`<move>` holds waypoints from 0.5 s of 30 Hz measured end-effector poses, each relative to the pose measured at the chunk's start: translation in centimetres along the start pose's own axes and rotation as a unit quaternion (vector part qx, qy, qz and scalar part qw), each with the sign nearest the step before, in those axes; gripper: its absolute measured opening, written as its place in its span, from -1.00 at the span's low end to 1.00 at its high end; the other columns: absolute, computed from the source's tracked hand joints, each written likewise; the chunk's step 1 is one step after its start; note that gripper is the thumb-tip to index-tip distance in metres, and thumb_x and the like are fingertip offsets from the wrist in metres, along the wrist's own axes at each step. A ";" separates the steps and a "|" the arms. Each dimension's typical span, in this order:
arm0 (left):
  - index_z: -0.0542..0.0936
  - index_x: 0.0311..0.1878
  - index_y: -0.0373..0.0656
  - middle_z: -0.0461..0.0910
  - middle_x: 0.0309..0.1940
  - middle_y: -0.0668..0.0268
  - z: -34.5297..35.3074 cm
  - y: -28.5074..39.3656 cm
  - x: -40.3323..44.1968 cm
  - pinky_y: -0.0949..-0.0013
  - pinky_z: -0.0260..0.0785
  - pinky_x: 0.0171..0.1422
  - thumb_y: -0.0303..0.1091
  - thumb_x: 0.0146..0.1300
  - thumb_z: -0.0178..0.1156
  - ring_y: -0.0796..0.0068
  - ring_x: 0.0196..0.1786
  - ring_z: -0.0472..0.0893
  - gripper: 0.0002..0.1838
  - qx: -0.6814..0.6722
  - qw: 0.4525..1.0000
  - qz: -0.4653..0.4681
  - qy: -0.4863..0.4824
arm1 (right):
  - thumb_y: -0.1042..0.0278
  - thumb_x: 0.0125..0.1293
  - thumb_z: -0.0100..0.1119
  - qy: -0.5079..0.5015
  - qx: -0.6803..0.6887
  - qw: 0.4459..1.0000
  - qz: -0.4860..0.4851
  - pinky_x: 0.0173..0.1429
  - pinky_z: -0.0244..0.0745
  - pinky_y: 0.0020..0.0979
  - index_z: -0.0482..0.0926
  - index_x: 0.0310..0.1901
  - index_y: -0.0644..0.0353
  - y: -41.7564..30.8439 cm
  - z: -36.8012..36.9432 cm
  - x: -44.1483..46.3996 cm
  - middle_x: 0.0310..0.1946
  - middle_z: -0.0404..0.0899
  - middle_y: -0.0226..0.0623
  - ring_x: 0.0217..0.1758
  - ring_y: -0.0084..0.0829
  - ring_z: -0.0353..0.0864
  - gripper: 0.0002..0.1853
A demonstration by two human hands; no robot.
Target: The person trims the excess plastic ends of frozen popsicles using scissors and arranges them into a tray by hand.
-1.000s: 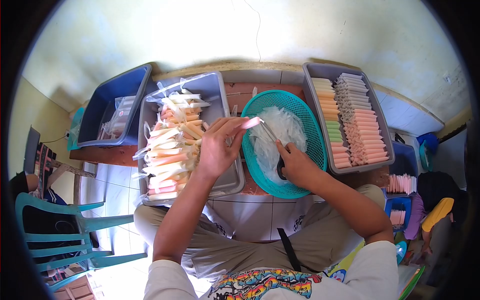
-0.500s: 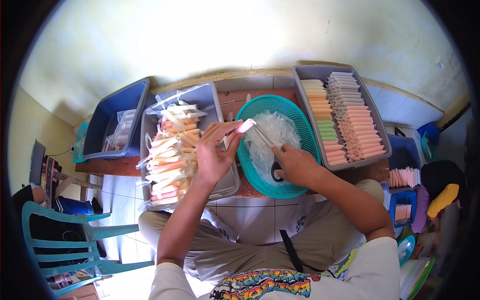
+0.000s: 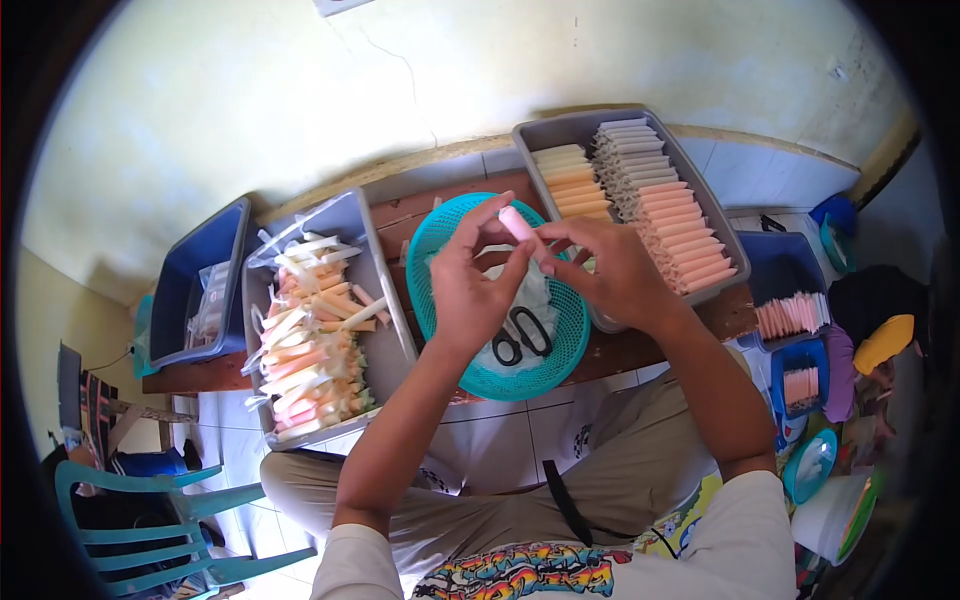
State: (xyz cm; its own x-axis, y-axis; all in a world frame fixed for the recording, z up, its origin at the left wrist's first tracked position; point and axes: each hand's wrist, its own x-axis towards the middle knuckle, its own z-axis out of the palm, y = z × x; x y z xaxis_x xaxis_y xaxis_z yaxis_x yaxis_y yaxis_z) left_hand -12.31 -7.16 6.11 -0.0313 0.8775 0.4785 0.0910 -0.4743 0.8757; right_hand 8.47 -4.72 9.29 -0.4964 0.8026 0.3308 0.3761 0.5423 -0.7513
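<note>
I note the bench (image 3: 625, 352) along the wall (image 3: 300, 100), bearing four containers. Reading left to right, I find the far-left tub (image 3: 170, 340) with packets (image 3: 212, 297) in it, the left tray (image 3: 388, 370) with a heap of sticks (image 3: 310, 340), the basket (image 3: 580, 345), and the right tray (image 3: 560, 136) with two columns of sticks (image 3: 680, 235). Inside the basket, I log scissors (image 3: 519, 342) on plastic film (image 3: 535, 295), handles on the near side. Above the basket, a single stick (image 3: 517, 224) lies between the left hand (image 3: 475, 285) and the right hand (image 3: 610, 265). From my station, past the bench's right end, I record two bins (image 3: 780, 262), one nearer, each with sticks. Left of the wearer's legs (image 3: 640, 450) stands a chair (image 3: 227, 499)
</note>
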 end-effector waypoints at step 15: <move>0.74 0.18 -0.26 0.82 -0.01 0.18 7.3 -4.0 2.5 0.24 0.69 0.21 -0.43 0.44 0.50 0.36 0.05 0.83 -0.69 0.196 0.977 0.024 -0.077 | 0.33 0.49 0.39 0.056 -0.141 0.988 0.042 0.03 0.63 -0.02 0.79 0.01 0.26 6.7 -6.0 -3.1 -0.19 0.79 -0.03 -0.11 0.05 0.77 -0.79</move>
State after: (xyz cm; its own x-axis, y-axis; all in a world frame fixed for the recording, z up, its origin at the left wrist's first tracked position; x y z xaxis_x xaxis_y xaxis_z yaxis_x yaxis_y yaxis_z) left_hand -5.44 -2.55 3.38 0.1298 0.8697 0.4763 0.4638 -0.4778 0.7461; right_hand 17.24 -2.12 6.61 -0.3700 0.8619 0.3468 0.6233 0.5071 -0.5953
